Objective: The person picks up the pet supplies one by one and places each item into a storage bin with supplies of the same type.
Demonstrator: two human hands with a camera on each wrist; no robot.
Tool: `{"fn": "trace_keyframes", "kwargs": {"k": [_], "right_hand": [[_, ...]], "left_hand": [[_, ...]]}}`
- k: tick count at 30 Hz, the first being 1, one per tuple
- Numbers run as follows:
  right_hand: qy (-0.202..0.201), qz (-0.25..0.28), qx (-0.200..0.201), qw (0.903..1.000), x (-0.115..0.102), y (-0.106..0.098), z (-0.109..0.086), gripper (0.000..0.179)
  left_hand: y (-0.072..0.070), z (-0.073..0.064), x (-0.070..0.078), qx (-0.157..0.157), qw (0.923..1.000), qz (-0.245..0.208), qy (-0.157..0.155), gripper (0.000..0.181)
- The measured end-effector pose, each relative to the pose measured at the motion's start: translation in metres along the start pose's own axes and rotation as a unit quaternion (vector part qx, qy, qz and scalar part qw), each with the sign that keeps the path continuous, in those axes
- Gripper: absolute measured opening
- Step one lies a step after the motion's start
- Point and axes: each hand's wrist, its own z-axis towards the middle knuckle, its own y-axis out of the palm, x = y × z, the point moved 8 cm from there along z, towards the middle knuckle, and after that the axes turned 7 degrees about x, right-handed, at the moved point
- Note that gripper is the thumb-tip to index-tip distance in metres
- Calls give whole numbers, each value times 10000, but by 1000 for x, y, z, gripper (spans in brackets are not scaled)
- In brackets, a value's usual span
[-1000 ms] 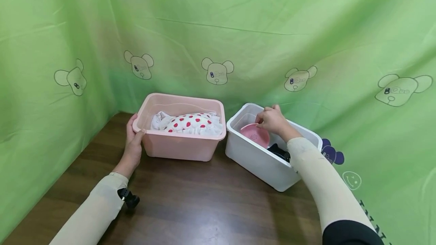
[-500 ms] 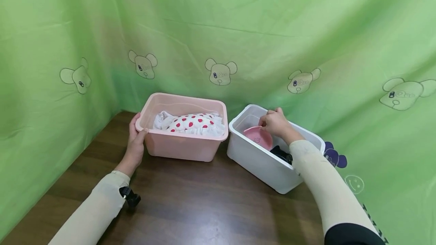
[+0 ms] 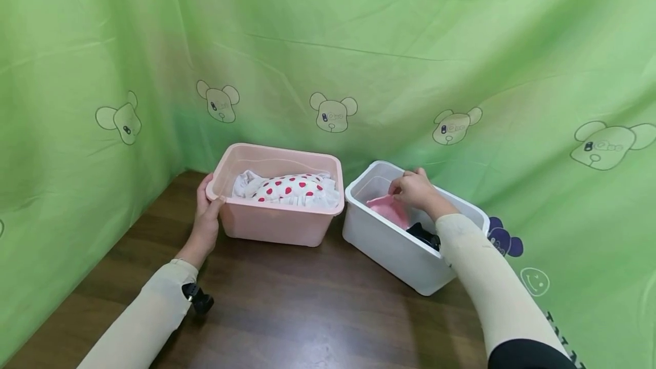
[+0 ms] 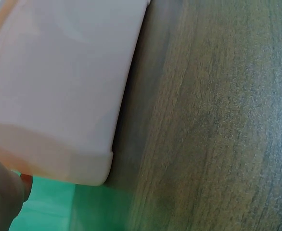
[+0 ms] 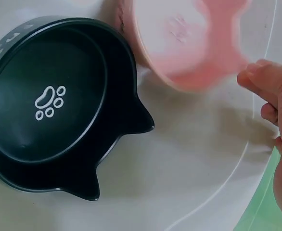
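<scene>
In the head view my left hand [image 3: 207, 224] grips the left end of a pink plastic bin [image 3: 277, 226], thumb on the front of its rim. A white cloth with red dots [image 3: 289, 188] lies inside that bin. My right hand [image 3: 416, 191] reaches into a white bin [image 3: 392, 252] and pinches the edge of a pink cat-eared pet bowl [image 3: 388, 209]. In the right wrist view the fingertips [image 5: 249, 72] are at one ear of the blurred pink bowl [image 5: 179, 43]. Beside it lies a black cat-eared bowl [image 5: 59, 106] with a white paw print.
Both bins stand on a brown wooden table [image 3: 287, 312], their near corners almost touching. A green curtain [image 3: 307, 27] with printed bear heads hangs behind and at both sides. A black device [image 3: 197, 298] is strapped to my left wrist.
The pink bowl has tilted, so its paw-print inside no longer faces the head camera. My right hand has dipped slightly. The left hand stays on the pink bin, while the head view shifts a little.
</scene>
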Motion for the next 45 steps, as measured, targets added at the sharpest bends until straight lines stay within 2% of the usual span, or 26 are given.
{"fn": "trace_keyframes", "kwargs": {"k": [5, 13, 23, 33, 37, 42, 45], "right_hand": [[55, 181, -111, 9998, -2, -2, -3, 13], [-40, 261, -308, 9992, -8, -12, -4, 19], [-31, 138, -317, 9994, -6, -45, -1, 21], [6, -11, -71, 10000, -4, -81, -8, 25], [133, 86, 118, 9998, -4, -91, -14, 27], [329, 428, 253, 9982, -11, -97, -19, 27], [385, 456, 286, 9978, -16, -97, -23, 27]], "left_hand": [[-2, 2, -7, 26, 10000, 78, 47, 65], [-1, 1, -10, 5, 9999, 96, 117, 65], [-3, 2, -11, 64, 9999, -31, 140, 66], [-2, 3, -8, 38, 9999, 58, 123, 65], [-2, 2, -9, 67, 9999, -20, 133, 66], [-2, 3, -8, 95, 9998, -55, 179, 65], [-2, 3, -8, 109, 9997, -82, 203, 64]]}}
